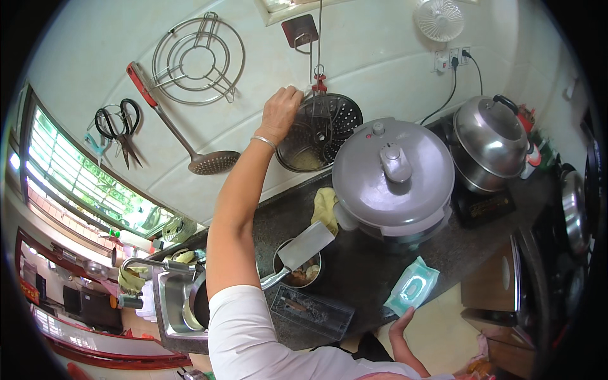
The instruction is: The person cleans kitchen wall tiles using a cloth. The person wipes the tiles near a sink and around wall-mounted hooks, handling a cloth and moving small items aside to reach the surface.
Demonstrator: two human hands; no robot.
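My left hand [281, 113] is raised to the tiled wall, its fingertips bent at the upper rim of a hanging dark metal pan or steamer insert [306, 152]; whether they grip anything is hidden. A perforated metal disc [344, 118] hangs beside it, below a red clip [319, 83]. My right hand [403, 324] holds the lower end of a green pack of wet wipes [412, 287] at the counter's front edge. Between the arms, a cleaver [306, 244] lies over a metal pot of food [312, 275], next to a clear plastic tray [311, 311].
A large grey pressure cooker [394, 175] stands on the dark counter [361, 266], with a yellow cloth [325, 206] beside it. A lidded steel pot [491, 137] is at the right, a sink [178, 294] at the left. A skimmer [213, 162], a wire rack [197, 61] and scissors [124, 142] hang on the wall.
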